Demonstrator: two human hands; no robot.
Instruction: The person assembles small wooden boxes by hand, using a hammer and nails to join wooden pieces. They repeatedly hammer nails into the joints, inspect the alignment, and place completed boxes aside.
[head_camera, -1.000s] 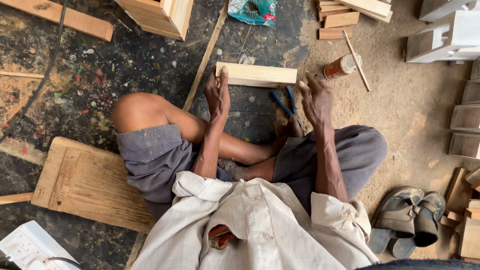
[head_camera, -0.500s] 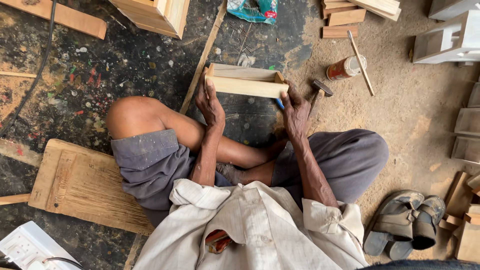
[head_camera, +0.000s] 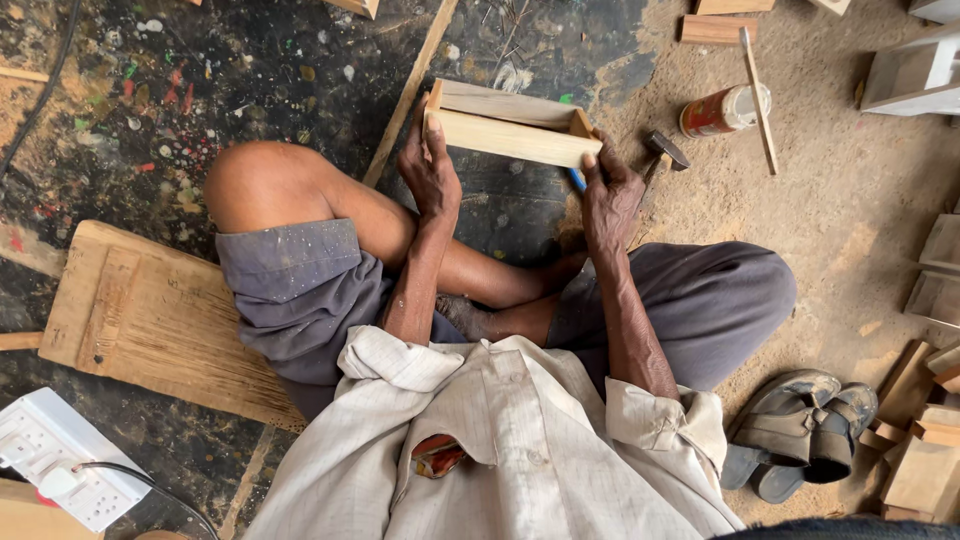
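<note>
Wooden frame (head_camera: 512, 125) gripped by both hands' fingers; hammer (head_camera: 662, 150), can (head_camera: 722, 110) beside.

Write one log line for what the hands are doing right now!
left hand: holds box | right hand: holds box | hammer: on floor

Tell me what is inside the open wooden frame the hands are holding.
Nothing visible inside the wooden frame, held by left hand and right hand; only dark floor shows. Its near board hides the lower interior.

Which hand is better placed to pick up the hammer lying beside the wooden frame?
Probably the right hand: it grips the wooden frame's end just beside the hammer, while the left hand holds the far end.
</note>
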